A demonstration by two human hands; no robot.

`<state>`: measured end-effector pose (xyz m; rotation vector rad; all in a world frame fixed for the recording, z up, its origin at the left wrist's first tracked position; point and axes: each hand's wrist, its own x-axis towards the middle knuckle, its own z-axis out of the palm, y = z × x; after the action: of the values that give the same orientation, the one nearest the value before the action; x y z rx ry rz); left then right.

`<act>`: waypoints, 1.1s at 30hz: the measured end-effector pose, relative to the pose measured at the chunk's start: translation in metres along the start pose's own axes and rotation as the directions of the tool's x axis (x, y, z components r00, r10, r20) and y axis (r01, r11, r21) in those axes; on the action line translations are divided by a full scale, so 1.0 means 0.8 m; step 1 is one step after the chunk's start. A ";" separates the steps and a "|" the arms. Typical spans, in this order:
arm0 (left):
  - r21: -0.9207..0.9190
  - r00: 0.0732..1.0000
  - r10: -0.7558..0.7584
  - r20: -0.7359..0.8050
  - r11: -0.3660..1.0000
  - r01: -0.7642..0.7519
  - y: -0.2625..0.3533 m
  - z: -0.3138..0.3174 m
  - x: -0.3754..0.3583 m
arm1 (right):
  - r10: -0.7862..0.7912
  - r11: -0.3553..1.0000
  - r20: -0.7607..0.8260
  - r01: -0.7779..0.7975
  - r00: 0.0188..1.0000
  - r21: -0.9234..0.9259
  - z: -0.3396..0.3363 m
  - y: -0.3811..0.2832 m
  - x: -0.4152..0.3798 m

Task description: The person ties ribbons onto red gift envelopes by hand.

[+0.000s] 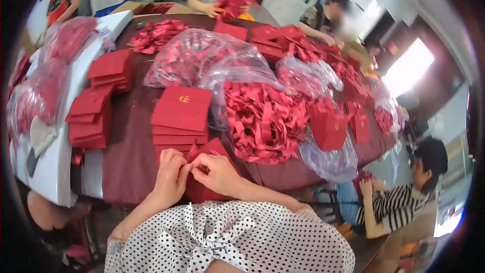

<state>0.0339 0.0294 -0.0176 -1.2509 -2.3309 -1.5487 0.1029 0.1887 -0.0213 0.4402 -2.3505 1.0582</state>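
Observation:
Close to my body, a red gift bag (207,190) stands at the table edge, partly covered by my hands and forearm. My left hand (172,174) is closed in a pinch at the bag's upper edge. Fingertip to fingertip with it, my right hand (216,173) also pinches there. A narrow red ribbon (193,148) shows just above the fingers; most of it is hidden. Just beyond my hands lies a stack of flat red bags (181,108), the top one with a gold emblem. Right of that stack, a big heap of red ribbons (265,121) spills from a clear plastic bag.
More red bag stacks (91,116) sit at the left of the dark red tablecloth (132,167). Plastic bags of ribbons (194,55) fill the middle. A white board (63,162) borders the left. Several people work around the table, one in a striped shirt (399,205) at right.

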 end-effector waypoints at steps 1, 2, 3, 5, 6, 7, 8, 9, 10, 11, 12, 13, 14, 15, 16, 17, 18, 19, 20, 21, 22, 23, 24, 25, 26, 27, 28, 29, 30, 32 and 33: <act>-0.005 1.000 0.006 0.030 1.000 -0.006 0.002 0.000 -0.001 | 0.121 0.988 -0.002 -0.121 0.993 0.099 0.003 0.002 -0.001; 0.077 0.997 0.080 0.009 0.994 -0.081 0.004 0.000 0.000 | 0.189 0.970 0.027 -0.191 0.982 0.153 0.002 0.001 0.001; 0.148 0.986 0.165 -0.001 0.975 -0.163 0.007 0.002 0.003 | 0.258 0.944 0.049 -0.262 0.965 0.199 -0.002 -0.001 0.001; 0.135 0.981 0.196 -0.009 0.972 -0.193 -0.003 0.004 0.003 | 0.186 0.971 0.015 -0.186 0.983 0.152 0.000 0.000 -0.002; 0.064 0.993 0.120 0.020 0.991 -0.121 -0.001 0.000 0.004 | 0.270 0.933 0.035 -0.271 0.962 0.236 -0.008 -0.013 0.004; 0.023 0.994 0.031 0.103 0.999 -0.033 0.002 -0.007 0.005 | 0.347 0.879 0.056 -0.346 0.936 0.328 -0.014 -0.019 0.008; -0.060 0.993 0.010 0.122 0.998 -0.003 0.002 -0.010 0.004 | 0.244 0.927 0.030 -0.242 0.969 0.285 -0.012 -0.011 0.005; -0.126 0.980 -0.064 0.191 0.988 0.089 0.001 -0.015 0.002 | 0.136 0.963 0.015 -0.135 0.991 0.235 -0.008 -0.002 0.000; -0.178 0.956 -0.134 0.260 0.967 0.184 -0.001 -0.020 0.001 | 0.037 0.992 0.092 -0.047 0.995 0.117 -0.003 0.008 -0.006; -0.244 0.932 -0.192 0.307 0.931 0.273 -0.002 -0.023 0.002 | 0.045 0.988 0.134 -0.064 0.990 0.139 -0.005 0.007 -0.006; -0.300 0.900 -0.248 0.357 0.883 0.362 -0.003 -0.026 0.005 | 0.050 0.984 0.177 -0.079 0.983 0.160 -0.009 0.003 -0.004; -0.332 0.891 -0.198 0.408 0.877 0.347 -0.003 -0.030 0.014 | 0.073 0.972 0.183 -0.111 0.980 0.206 -0.012 0.000 -0.002; -0.355 0.874 -0.189 0.447 0.859 0.368 -0.007 -0.030 0.017 | 0.098 0.973 0.182 -0.133 0.979 0.190 -0.018 -0.006 -0.001; -0.374 0.857 -0.184 0.481 0.841 0.390 -0.008 -0.029 0.023 | 0.119 0.972 0.183 -0.152 0.976 0.177 -0.024 -0.012 0.000; -0.315 0.828 -0.223 0.514 0.849 0.424 0.005 -0.029 0.031 | 0.111 0.991 0.163 -0.122 0.980 0.055 -0.027 -0.016 0.001; -0.284 0.800 -0.200 0.565 0.864 0.416 0.002 -0.033 0.038 | 0.135 0.989 0.149 -0.142 0.980 0.036 -0.028 -0.017 0.000; -0.253 0.773 -0.180 0.608 0.879 0.404 -0.008 -0.038 0.044 | 0.104 0.992 0.145 -0.113 0.984 0.056 -0.028 -0.017 0.000; -0.278 0.757 -0.080 0.648 0.901 0.333 -0.012 -0.039 0.053 | 0.071 0.994 0.141 -0.082 0.987 0.074 -0.025 -0.015 -0.001; -0.268 0.733 -0.097 0.673 0.893 0.363 -0.009 -0.042 0.059 | 0.034 0.994 0.094 -0.044 0.995 0.098 -0.020 -0.009 -0.002; -0.258 0.706 -0.107 0.700 0.884 0.389 -0.003 -0.041 0.066 | 0.056 0.996 0.077 -0.062 0.995 0.069 -0.021 -0.007 -0.003; -0.283 0.731 -0.171 0.660 0.846 0.453 -0.018 -0.035 0.062 | 0.048 0.996 0.088 -0.054 0.995 0.064 -0.024 -0.008 -0.002; -0.292 0.720 -0.146 0.678 0.846 0.447 -0.032 -0.033 0.068 | 0.037 0.997 0.103 -0.044 0.994 0.065 -0.024 -0.006 -0.002; -0.281 0.674 -0.045 0.737 0.887 0.366 -0.034 -0.032 0.076 | 0.037 0.998 0.117 -0.042 0.992 0.045 -0.021 -0.001 -0.003; -0.275 0.616 0.046 0.787 0.919 0.282 -0.042 -0.032 0.082 | 0.049 0.998 0.109 -0.053 0.993 0.034 -0.020 0.001 -0.005; -0.355 0.512 0.186 0.838 0.900 0.254 -0.074 -0.033 0.090 | -0.006 1.000 0.066 0.008 0.998 -0.027 -0.019 0.002 -0.006; -0.359 0.509 0.190 0.839 0.898 0.255 -0.076 -0.030 0.083 | -0.066 0.994 0.031 0.069 0.997 -0.089 -0.024 -0.002 -0.005; -0.321 0.584 -0.001 0.811 0.835 0.447 -0.078 -0.028 0.075 | -0.063 0.994 0.034 0.066 0.997 -0.091 -0.032 -0.005 -0.006; -0.301 0.609 -0.203 0.766 0.725 0.620 -0.079 -0.026 0.071 | -0.128 0.968 -0.036 0.118 0.991 -0.220 -0.043 -0.007 -0.008; -0.304 0.610 -0.202 0.766 0.723 0.621 -0.075 -0.029 0.072 | -0.202 0.925 -0.096 0.157 0.975 -0.347 -0.052 -0.012 -0.006; 0.166 0.611 0.142 0.779 0.892 -0.420 -0.066 -0.048 0.080 | -0.031 0.956 0.052 0.045 0.998 -0.290 -0.053 -0.013 -0.004; 0.168 0.613 0.139 0.778 0.894 -0.415 -0.051 -0.055 0.081 | 0.131 0.964 0.204 -0.078 0.970 -0.253 -0.053 -0.014 -0.002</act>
<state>-0.0517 0.0257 0.0040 -2.3351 -2.4272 -0.4946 0.1234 0.2143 0.0078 0.3578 -2.6853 0.7846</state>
